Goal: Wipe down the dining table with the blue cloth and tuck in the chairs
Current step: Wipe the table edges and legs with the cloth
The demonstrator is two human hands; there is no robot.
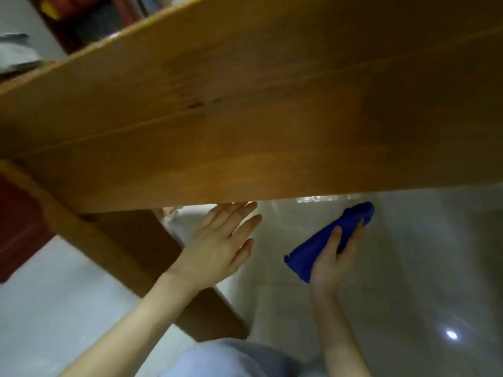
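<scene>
The wooden dining table (245,104) fills the upper part of the head view, its near edge running across the middle. My left hand (217,243) is flat and spread just below that edge, fingertips at the underside of the rim, holding nothing. My right hand (332,257) grips a folded blue cloth (326,238) in the air over the floor, a little below and in front of the table edge. No chair is clearly visible.
A wooden table leg or support (130,240) slants down at the left under the top. Glossy white floor tiles (422,268) lie below. A dark red cabinet (19,227) stands at the far left. My light trousers (231,357) show at the bottom.
</scene>
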